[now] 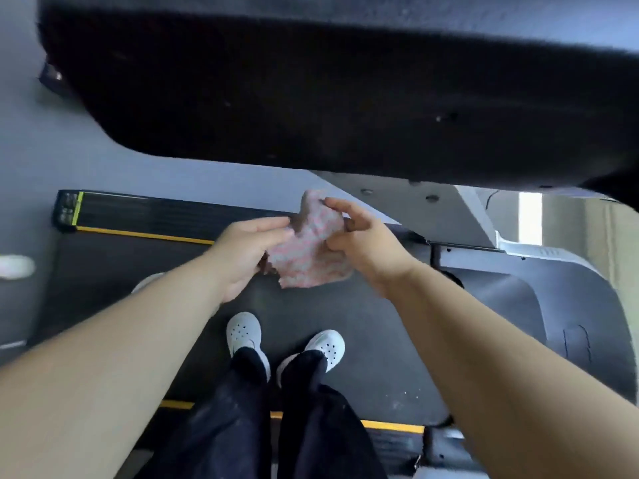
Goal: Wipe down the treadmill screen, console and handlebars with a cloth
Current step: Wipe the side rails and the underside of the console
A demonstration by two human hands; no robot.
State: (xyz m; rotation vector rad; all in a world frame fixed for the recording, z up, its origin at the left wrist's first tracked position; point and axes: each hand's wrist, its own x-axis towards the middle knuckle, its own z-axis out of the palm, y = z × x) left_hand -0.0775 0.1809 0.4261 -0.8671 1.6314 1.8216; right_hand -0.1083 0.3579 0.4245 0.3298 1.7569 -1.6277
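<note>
Pink-and-white cloth (311,261) is pinched by left hand (247,252) and right hand (366,252) above the treadmill belt (377,326).

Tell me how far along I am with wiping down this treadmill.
Done: no wiped surface can be confirmed from this view. In hand: the left hand and right hand both pinch the pink cloth, held in the air above the belt, touching nothing else. Left: the dark console overhead is not being touched; the screen and handlebars are out of view, so they probably remain to do.
</note>
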